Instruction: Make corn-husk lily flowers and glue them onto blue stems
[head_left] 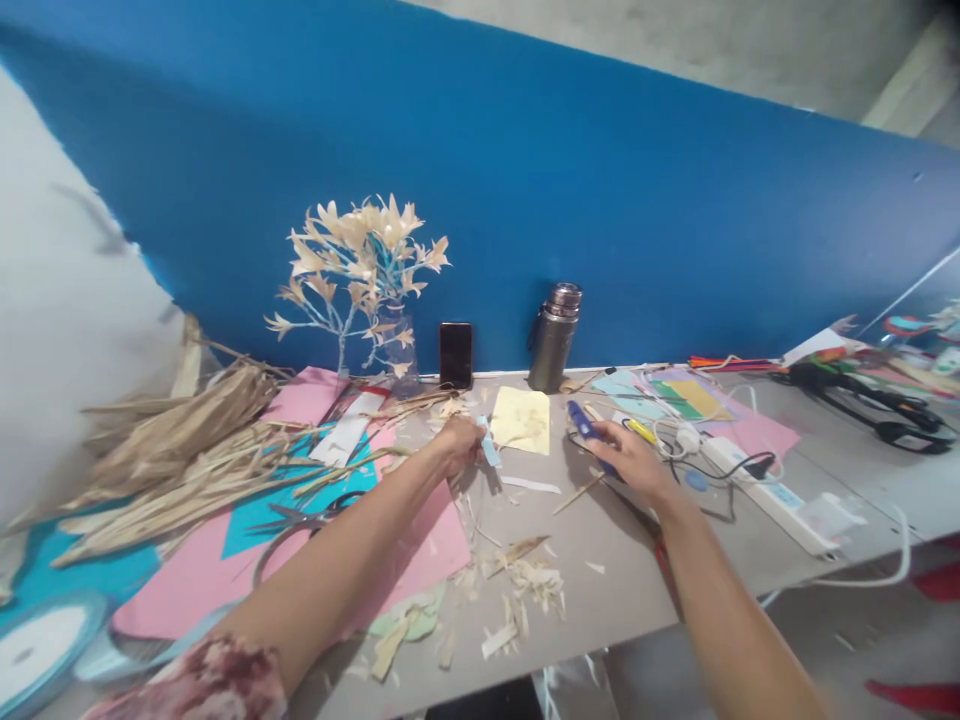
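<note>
Near the middle of the table, my left hand (pixel 459 446) is closed on a short light blue strip (pixel 490 443), which sticks out past the fingertips. Whether it is ribbon or paper is hard to tell. To the right, my right hand (pixel 631 456) wraps round a dark blue glue gun (pixel 583 421), its lower part hidden by the fingers. A pale yellow sheet (pixel 521 420) lies between the two hands, with a white strip (pixel 531 485) just in front of it. Under my left forearm are scissors (pixel 300 520) on pink and blue paper.
Dried husks (pixel 180 440) pile up at left, behind a light blue ribbon roll (pixel 49 645). Husk flowers (pixel 367 250), a phone (pixel 456 355) and a steel flask (pixel 556 338) stand along the blue wall. A power strip (pixel 772 495) with cords lies right; husk scraps (pixel 532 580) litter the front.
</note>
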